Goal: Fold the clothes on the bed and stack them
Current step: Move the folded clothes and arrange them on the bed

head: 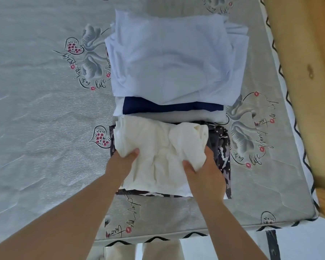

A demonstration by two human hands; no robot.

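Both hands, left [126, 158] and right [201, 169], grasping cream garment [158, 147] | long axis left-right | atop camouflage cloth [223, 147]

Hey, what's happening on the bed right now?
A person is folding laundry on a mattress. Both hands grip a cream garment, the left hand at its left edge and the right hand bunching its right side. It lies on a dark camouflage-patterned garment. Just beyond sits a stack topped by a folded pale blue garment, with a navy piece showing beneath it.
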